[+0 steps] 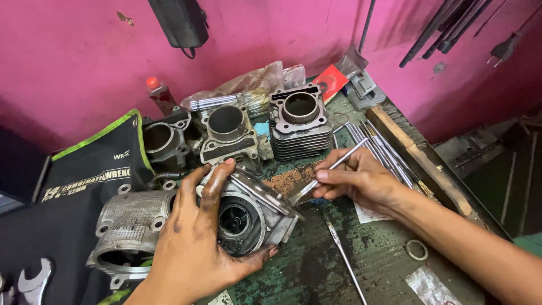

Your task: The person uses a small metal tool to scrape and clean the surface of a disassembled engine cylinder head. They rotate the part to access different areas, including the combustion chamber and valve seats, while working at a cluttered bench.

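Note:
My left hand (195,234) grips a finned metal engine cylinder (254,212) lying on its side on the workbench, thumb under it and fingers over its top. My right hand (358,181) holds a thin metal rod-like tool (333,168) like a pen, its lower tip resting against the cylinder's upper right edge. Both hands are smeared with dark grease.
Three more engine cylinders (299,118) stand behind, and another (127,234) lies at left. A black wrench pouch (84,169) and a spanner (34,279) sit far left. Several thin rods (375,141) lie by a wooden strip (420,155). A metal ring (416,249) and another rod (344,257) lie near the front.

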